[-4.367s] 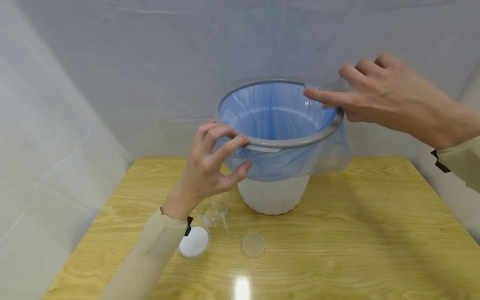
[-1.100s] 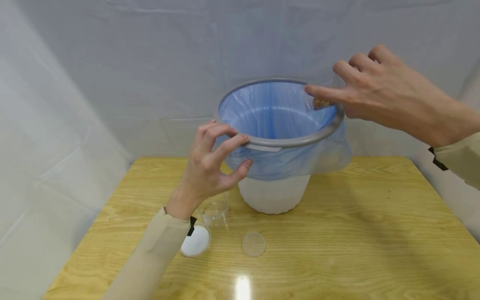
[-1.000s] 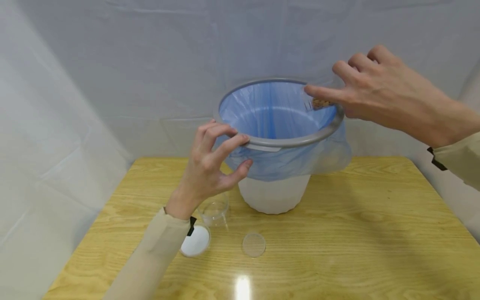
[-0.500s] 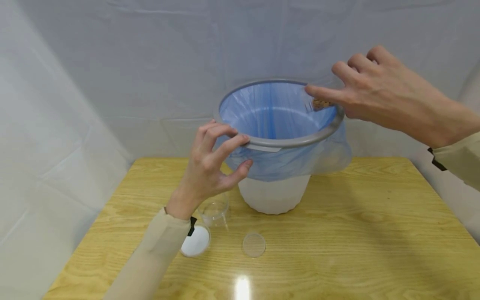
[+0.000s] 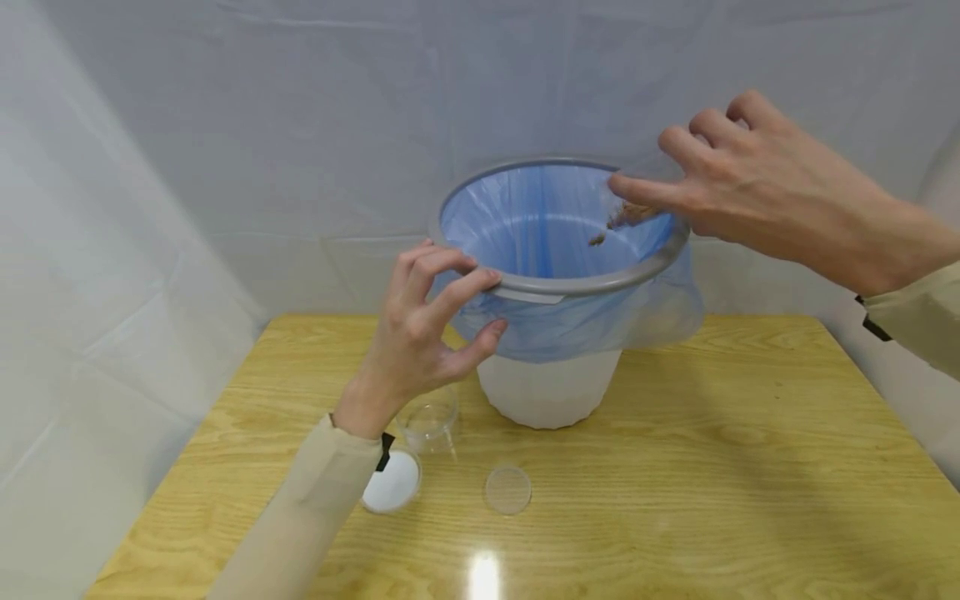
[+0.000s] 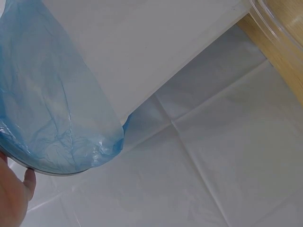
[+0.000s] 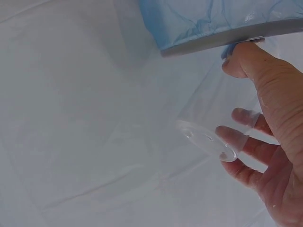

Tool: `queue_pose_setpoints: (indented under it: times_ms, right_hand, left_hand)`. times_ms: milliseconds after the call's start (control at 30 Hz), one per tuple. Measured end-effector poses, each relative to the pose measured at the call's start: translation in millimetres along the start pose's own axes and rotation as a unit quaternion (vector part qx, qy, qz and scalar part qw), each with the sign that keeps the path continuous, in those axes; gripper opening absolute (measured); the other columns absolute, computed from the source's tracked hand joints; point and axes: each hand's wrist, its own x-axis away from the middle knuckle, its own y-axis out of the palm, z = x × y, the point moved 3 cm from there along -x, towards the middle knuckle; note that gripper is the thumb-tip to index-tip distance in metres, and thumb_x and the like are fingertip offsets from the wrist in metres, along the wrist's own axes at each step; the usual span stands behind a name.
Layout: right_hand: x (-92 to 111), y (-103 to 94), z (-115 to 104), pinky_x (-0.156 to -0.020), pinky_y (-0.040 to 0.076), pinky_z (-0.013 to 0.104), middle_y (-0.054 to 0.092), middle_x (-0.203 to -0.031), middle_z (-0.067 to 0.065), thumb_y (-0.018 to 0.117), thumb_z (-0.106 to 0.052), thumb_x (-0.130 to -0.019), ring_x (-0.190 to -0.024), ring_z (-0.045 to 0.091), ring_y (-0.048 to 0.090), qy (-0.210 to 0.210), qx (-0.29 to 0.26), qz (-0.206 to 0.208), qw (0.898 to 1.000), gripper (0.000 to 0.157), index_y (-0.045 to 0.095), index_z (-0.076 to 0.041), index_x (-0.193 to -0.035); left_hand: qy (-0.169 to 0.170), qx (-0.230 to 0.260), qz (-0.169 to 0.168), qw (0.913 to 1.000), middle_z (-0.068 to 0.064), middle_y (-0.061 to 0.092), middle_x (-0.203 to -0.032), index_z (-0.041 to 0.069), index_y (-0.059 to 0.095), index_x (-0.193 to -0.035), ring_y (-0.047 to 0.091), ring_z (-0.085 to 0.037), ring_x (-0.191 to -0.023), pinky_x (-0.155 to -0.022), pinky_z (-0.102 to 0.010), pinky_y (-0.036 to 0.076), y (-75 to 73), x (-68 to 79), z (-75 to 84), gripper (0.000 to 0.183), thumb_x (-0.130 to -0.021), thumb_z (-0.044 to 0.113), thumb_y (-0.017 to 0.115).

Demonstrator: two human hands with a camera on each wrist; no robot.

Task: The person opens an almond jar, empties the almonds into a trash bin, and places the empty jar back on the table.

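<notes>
A white bin (image 5: 547, 393) with a grey rim (image 5: 577, 286) and a blue bag (image 5: 570, 327) folded over it stands on the table. My left hand (image 5: 416, 325) grips its near-left edge, fingertips on the rim and thumb lower against the bag. Over the bin's right side, my right hand (image 5: 765, 179) holds a clear plastic cup (image 7: 203, 101) tipped mouth-down toward the opening. Brown, dry-looking bits (image 5: 630, 215) slide along inside the cup, and a small brown clump (image 5: 597, 240) is in the air below its mouth. The right index finger lies straight along the cup.
On the wooden table (image 5: 712, 517), left of the bin, stands another clear cup (image 5: 429, 417). In front of it lies a round white-filled piece (image 5: 394, 483), partly behind my left cuff. A small clear disc (image 5: 507, 490) lies to its right. Pale sheeting (image 5: 300, 125) hangs behind.
Brown bits have slid forward in the tilted cup to its mouth, and a clump has dropped out over the bin. My right hand has shifted slightly left; my left hand stays put.
</notes>
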Motion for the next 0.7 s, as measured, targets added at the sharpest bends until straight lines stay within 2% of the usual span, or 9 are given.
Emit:
queue_pose_setpoints:
  times_ms: [200,500,633,700]
  right_hand:
    - [0.4,0.2,0.2,-0.068,0.042,0.047,0.052,-0.092,0.025,0.088,-0.008,-0.076,-0.075,0.040,0.055,-0.001,-0.011,0.007,1.000,0.079,0.052,-0.021,-0.145]
    - [-2.8,0.8,0.6,-0.067,0.040,0.047,0.051,-0.090,0.025,0.079,-0.010,-0.085,-0.072,0.039,0.052,-0.003,-0.025,0.031,0.999,0.064,0.054,-0.020,-0.143]
    - [-4.7,-0.1,-0.5,-0.068,0.040,0.047,0.051,-0.089,0.024,0.048,-0.016,-0.108,-0.071,0.037,0.050,-0.002,-0.019,0.036,0.999,0.034,0.055,-0.019,-0.141]
    - [-5.8,-0.8,-1.2,-0.068,0.041,0.046,0.051,-0.088,0.024,0.024,-0.020,-0.113,-0.070,0.037,0.050,-0.001,-0.014,0.040,0.999,0.041,0.055,-0.018,-0.140]
  left_hand:
    - [-0.002,-0.002,-0.003,1.0000,-0.017,0.058,-0.117,0.012,0.067,-0.121,0.054,-0.038,-0.109,-0.103,-0.058,0.041,0.6,-0.4,-0.2,0.036,-0.093,0.034,0.068]
    - [-0.001,0.005,0.002,1.0000,-0.017,0.057,-0.116,0.012,0.067,-0.121,0.053,-0.038,-0.109,-0.102,-0.058,0.041,0.0,-0.4,-0.4,0.035,-0.093,0.033,0.068]
    - [0.000,0.009,0.007,0.9999,-0.017,0.057,-0.115,0.011,0.067,-0.120,0.052,-0.038,-0.109,-0.100,-0.058,0.041,-0.4,-0.1,-0.3,0.034,-0.093,0.032,0.068]
    - [0.000,0.009,0.008,0.9999,-0.017,0.057,-0.115,0.011,0.067,-0.120,0.052,-0.039,-0.109,-0.100,-0.057,0.041,-0.8,-0.5,-0.3,0.034,-0.093,0.032,0.068]
